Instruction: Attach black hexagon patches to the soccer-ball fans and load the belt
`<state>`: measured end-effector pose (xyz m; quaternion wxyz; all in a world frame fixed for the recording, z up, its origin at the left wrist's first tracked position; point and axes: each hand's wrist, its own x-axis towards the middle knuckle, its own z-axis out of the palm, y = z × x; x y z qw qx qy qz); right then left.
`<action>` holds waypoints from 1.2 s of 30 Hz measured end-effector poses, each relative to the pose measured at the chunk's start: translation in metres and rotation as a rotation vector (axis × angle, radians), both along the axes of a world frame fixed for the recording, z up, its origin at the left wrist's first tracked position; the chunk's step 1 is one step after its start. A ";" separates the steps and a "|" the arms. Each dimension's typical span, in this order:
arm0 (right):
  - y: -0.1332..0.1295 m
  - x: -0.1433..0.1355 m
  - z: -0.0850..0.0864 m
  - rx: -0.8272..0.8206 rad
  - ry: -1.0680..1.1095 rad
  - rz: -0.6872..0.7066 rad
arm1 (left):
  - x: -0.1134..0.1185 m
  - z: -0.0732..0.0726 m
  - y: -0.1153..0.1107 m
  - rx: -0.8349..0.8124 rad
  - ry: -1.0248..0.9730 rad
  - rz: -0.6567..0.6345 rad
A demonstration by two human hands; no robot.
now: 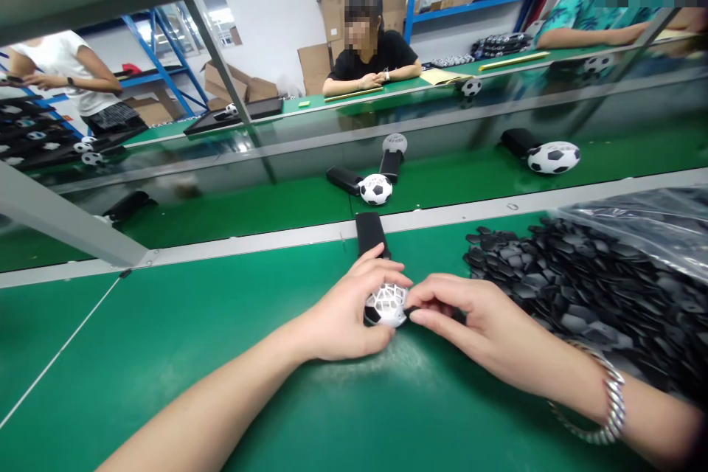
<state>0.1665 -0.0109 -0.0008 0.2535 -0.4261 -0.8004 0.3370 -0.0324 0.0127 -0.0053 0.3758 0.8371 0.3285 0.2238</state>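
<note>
The left grip (349, 310) clamps the football-patterned shell (388, 302), presumably steadying it for the right grip (470, 310), pinching a black piece (410, 312) at three o'clock.

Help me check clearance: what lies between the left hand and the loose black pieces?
In the head view: the soccer-patterned part, then the right hand.

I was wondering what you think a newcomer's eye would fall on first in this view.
Probably the soccer-patterned ball near the centre, cupped by the left hand while the right hand seems to pinch a small dark bit at its right edge. Next comes the big heap of dark pieces at right, then, beyond the metal rail, more balls beside black handles.
</note>
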 end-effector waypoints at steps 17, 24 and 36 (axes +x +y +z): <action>0.000 -0.007 -0.008 0.050 0.020 -0.013 | 0.007 -0.003 -0.001 -0.026 -0.060 0.087; -0.003 -0.003 -0.012 0.270 -0.056 0.102 | 0.004 -0.007 0.000 -0.043 -0.079 0.076; -0.002 -0.006 -0.005 -0.172 0.130 -0.099 | 0.002 -0.008 -0.001 -0.058 -0.066 0.062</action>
